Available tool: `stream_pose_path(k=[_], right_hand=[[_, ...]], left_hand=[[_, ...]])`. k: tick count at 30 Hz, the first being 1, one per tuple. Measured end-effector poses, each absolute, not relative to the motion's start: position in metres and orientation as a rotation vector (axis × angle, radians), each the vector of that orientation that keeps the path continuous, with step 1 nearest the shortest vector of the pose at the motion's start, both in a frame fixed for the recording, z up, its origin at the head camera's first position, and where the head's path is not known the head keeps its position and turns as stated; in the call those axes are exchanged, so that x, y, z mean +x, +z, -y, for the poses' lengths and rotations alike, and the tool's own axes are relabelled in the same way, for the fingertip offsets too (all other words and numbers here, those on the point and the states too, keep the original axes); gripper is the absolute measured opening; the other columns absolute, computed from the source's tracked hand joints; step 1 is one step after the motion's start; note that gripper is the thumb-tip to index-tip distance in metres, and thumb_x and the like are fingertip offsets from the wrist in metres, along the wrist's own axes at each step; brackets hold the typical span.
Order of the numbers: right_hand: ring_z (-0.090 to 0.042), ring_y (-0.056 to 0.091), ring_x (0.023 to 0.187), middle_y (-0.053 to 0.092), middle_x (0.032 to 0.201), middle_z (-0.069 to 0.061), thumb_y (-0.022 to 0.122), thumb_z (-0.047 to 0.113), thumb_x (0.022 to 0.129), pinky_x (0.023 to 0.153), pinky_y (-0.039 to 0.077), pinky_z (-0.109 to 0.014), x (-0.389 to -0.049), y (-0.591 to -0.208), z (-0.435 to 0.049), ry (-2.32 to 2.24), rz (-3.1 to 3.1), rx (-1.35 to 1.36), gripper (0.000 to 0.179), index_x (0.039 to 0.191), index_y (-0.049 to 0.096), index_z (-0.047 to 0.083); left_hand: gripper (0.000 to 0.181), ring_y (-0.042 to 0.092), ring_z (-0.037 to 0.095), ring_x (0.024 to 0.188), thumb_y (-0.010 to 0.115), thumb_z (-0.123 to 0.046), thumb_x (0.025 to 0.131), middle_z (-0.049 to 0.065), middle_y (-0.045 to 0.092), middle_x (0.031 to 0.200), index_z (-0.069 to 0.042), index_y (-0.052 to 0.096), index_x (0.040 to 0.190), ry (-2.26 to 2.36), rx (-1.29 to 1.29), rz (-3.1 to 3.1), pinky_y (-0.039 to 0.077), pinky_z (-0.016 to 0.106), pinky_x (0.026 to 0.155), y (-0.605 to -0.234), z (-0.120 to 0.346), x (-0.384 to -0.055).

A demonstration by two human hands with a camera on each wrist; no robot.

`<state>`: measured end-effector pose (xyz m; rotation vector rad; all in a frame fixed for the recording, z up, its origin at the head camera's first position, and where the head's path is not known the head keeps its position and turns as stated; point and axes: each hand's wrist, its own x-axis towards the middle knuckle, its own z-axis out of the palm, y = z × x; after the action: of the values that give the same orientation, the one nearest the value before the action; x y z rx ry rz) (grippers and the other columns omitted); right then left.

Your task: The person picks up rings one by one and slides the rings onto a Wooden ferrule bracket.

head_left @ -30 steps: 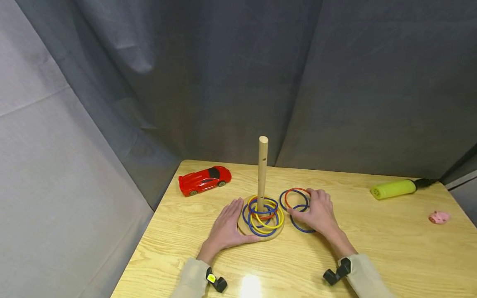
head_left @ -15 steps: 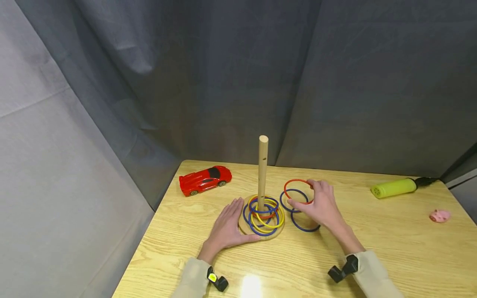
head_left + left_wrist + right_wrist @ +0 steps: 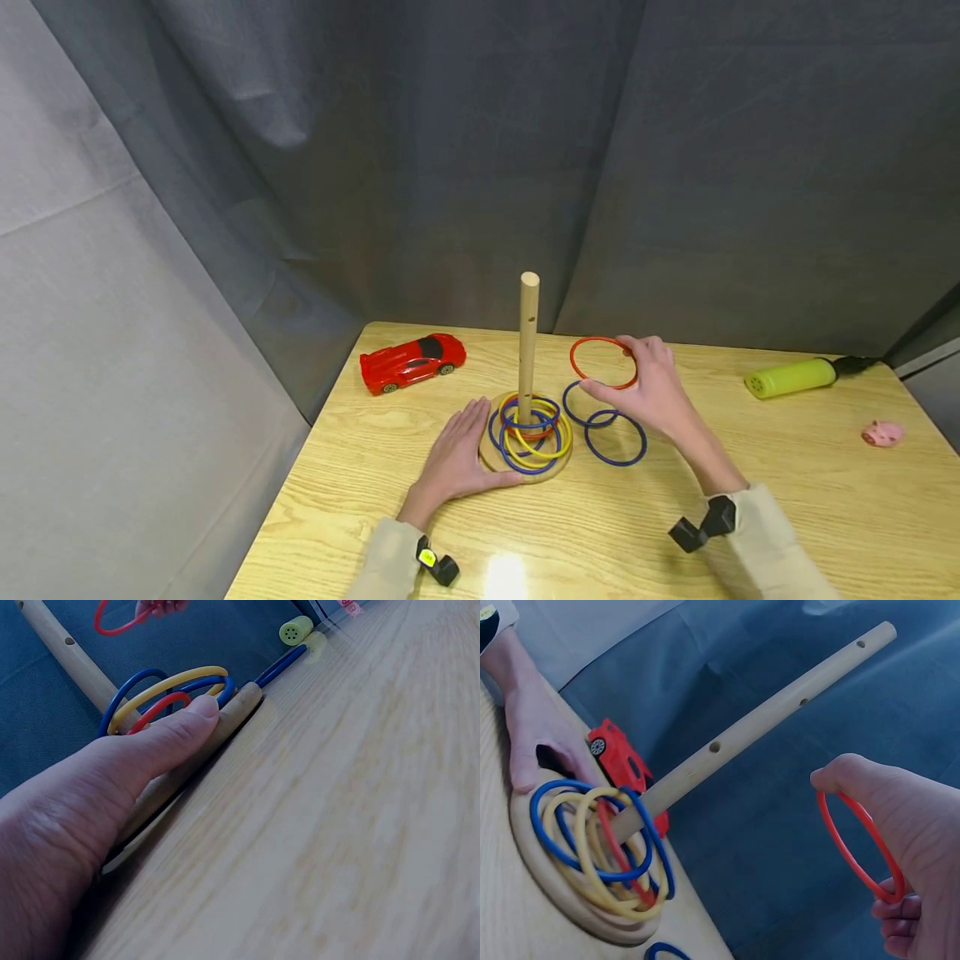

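Observation:
My right hand [image 3: 656, 392] pinches a red ring [image 3: 596, 337] between thumb and fingers, holding it up right of the wooden peg [image 3: 528, 350]. In the right wrist view the red ring [image 3: 844, 853] hangs tilted, apart from the peg. My left hand [image 3: 457, 458] lies along the left and front edge of the round wooden base [image 3: 534, 862], fingers straight and thumb spread. The left wrist view shows that thumb [image 3: 169, 742] against the base's edge. Several blue, yellow and red rings lie loosely stacked around the peg's foot.
Two overlapping blue rings [image 3: 615, 464] lie on the table [image 3: 570, 542] right of the base. A red toy car [image 3: 412, 363] stands at the back left. A yellow-green cylinder [image 3: 791, 378] with a black end and a pink pig head [image 3: 882, 433] lie right. A dark curtain [image 3: 480, 167] hangs behind.
My right hand has lifted the red ring off the blue rings, upward and slightly to the right. The lower blue ring has shifted a little right. My left hand has stayed put.

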<state>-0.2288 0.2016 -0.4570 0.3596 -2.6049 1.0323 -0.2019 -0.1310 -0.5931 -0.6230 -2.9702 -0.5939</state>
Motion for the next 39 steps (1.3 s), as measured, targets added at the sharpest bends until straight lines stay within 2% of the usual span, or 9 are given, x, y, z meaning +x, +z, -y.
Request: stream_pose_path(k=[10,17,24,32,39], right_hand=[[-0.037,0.038,0.109,0.052,0.113,-0.018,0.090,0.046,0.077,0.076,0.034,-0.041,-0.234,-0.421,-0.200,1.015,2.544,0.416,0.085,0.138,0.058,-0.005],[-0.036,0.038,0.113,0.051,0.114,-0.016,0.090,0.044,0.077,0.081,0.035,-0.044,-0.235,-0.391,-0.196,1.023,2.501,0.432,0.084,0.139,0.058,-0.002],[-0.035,0.038,0.115,0.051,0.115,-0.014,0.089,0.046,0.077,0.078,0.037,-0.043,-0.236,-0.357,-0.191,0.996,2.459,0.451,0.082,0.140,0.059,0.002],[-0.032,0.038,0.118,0.052,0.124,-0.014,0.085,0.047,0.082,0.078,0.036,-0.041,-0.236,-0.319,-0.178,1.025,2.403,0.515,0.080,0.144,0.057,0.006],[-0.027,0.039,0.115,0.054,0.125,-0.012,0.085,0.046,0.081,0.080,0.037,-0.040,-0.233,-0.297,-0.159,1.053,2.333,0.616,0.077,0.144,0.059,0.010]], left_hand=[[0.141,0.012,0.021,0.162,0.053,-0.101,0.068,0.005,0.018,0.175,-0.010,0.017,0.168,-0.597,-0.620,2.979,0.016,0.041,0.131,-0.593,0.131,-0.203],[0.141,0.012,0.021,0.162,0.054,-0.101,0.067,0.005,0.018,0.175,-0.010,0.017,0.168,-0.606,-0.620,2.979,0.017,0.042,0.131,-0.592,0.130,-0.205],[0.141,0.011,0.021,0.162,0.056,-0.100,0.067,0.005,0.017,0.175,-0.010,0.016,0.168,-0.624,-0.624,2.982,0.016,0.042,0.131,-0.590,0.130,-0.204],[0.142,0.013,0.022,0.162,0.054,-0.101,0.067,0.005,0.018,0.175,-0.010,0.016,0.168,-0.607,-0.622,2.971,0.017,0.042,0.131,-0.594,0.132,-0.204],[0.142,0.014,0.022,0.162,0.055,-0.101,0.066,0.006,0.020,0.174,-0.009,0.018,0.168,-0.633,-0.620,2.959,0.017,0.041,0.131,-0.596,0.132,-0.204]])
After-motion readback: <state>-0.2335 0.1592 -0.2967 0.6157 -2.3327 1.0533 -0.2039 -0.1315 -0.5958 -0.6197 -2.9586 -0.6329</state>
